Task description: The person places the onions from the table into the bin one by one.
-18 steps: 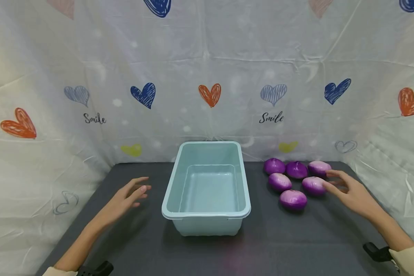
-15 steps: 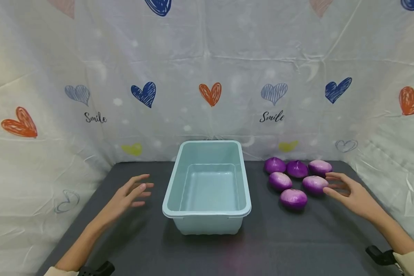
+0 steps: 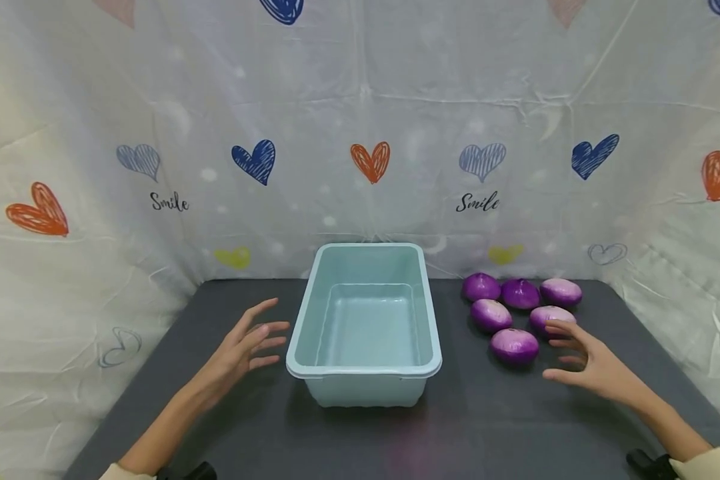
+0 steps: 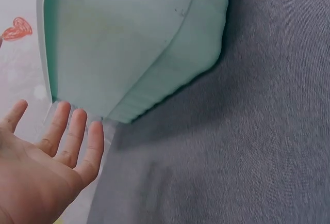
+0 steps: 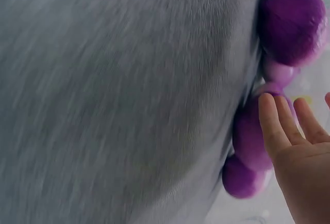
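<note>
A pale blue-green plastic basin [image 3: 366, 370] stands upright at the middle of the table, its inside bare. To its left, my left hand [image 3: 240, 353] hovers with fingers spread toward the basin's side, holding nothing; the left wrist view shows the palm and the basin wall [image 4: 129, 43] beyond the fingertips. Several purple onions [image 3: 515, 346] lie grouped right of the basin. My right hand [image 3: 588, 363] is beside the nearer ones, fingers extended and thumb apart, with nothing in its grasp. In the right wrist view its fingers overlap an onion [image 5: 250, 131].
A dark grey cloth [image 3: 456, 440] covers the table. Behind and at both sides hangs a white curtain [image 3: 312, 87] printed with hearts and the word Smile. The basin's far end stands close to the curtain.
My left hand has moved right, closer to the basin, with its fingers spreading. My right hand has shifted left and nearer to me, its thumb opening away from the fingers. The onions stay put.
</note>
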`<move>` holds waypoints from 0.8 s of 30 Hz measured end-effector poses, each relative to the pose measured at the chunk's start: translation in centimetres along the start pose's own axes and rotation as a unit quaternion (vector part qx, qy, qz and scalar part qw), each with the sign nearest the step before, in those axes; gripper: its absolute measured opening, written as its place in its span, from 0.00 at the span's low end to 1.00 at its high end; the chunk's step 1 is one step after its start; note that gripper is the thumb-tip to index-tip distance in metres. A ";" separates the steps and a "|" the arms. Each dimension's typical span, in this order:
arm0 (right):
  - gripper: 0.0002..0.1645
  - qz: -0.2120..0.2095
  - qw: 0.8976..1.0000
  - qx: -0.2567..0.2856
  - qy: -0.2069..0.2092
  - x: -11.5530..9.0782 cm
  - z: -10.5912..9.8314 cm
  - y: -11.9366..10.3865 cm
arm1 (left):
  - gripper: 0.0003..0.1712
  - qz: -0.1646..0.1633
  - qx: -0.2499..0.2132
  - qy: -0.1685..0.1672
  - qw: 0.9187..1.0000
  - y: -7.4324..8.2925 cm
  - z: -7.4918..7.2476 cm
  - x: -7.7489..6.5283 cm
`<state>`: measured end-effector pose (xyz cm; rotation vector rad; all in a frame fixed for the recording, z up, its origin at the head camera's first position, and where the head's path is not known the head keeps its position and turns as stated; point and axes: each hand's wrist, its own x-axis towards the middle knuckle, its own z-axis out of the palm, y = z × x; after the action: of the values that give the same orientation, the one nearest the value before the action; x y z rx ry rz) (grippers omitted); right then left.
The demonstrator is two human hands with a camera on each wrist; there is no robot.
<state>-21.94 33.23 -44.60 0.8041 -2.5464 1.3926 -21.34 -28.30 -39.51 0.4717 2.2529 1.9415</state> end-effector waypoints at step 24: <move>0.41 0.059 0.998 -0.004 0.002 3.4 2.9 0.6 | 0.31 0.068 0.037 -0.050 0.996 0.0 2.0 2.8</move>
<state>-24.76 29.80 -45.52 0.6602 -2.6329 1.4152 -23.41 -25.50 -39.52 0.7323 2.2908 1.8533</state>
